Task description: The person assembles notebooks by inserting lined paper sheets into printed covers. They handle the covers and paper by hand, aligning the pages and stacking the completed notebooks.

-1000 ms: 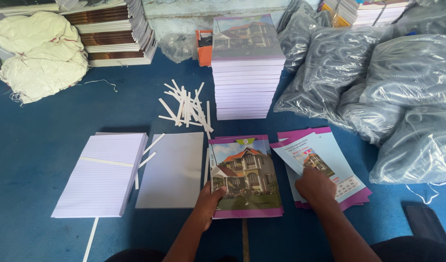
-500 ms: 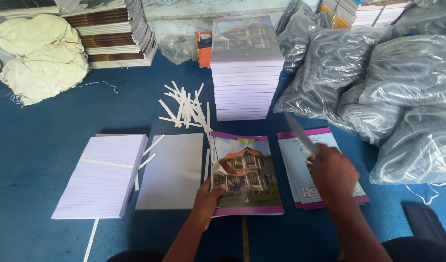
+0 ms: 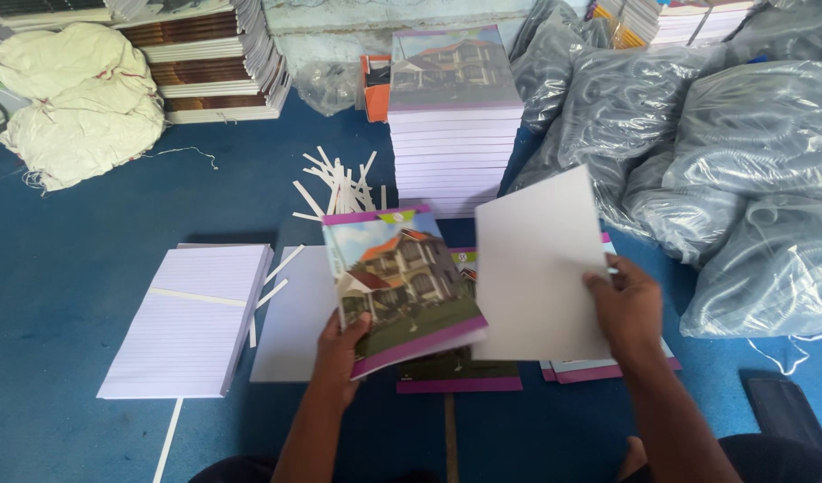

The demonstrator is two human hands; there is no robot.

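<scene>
Several clear plastic sacks (image 3: 742,179) of grey coiled material fill the right side of the blue floor (image 3: 89,224), and stacked books (image 3: 205,63) with a heap of cream cloth bags (image 3: 80,98) sit at the far left. In the middle stands a tall stack of notebooks (image 3: 454,134) topped by a house-picture cover, with loose white paper strips (image 3: 339,183) scattered just left of its base. Nearer the person, a block of ruled pages (image 3: 191,317) lies on the floor, and a plain white sheet (image 3: 294,313) lies just beside it to the right. The left hand (image 3: 339,349) pinches the lower edge of a house-picture cover (image 3: 402,282), thumb on top, lifting it tilted above a second cover (image 3: 460,371) that lies flat beneath. The right hand (image 3: 626,309) holds a white card sheet (image 3: 536,264) raised off the floor, its grip closed on the right edge, over a pile of purple-edged covers (image 3: 608,367).
</scene>
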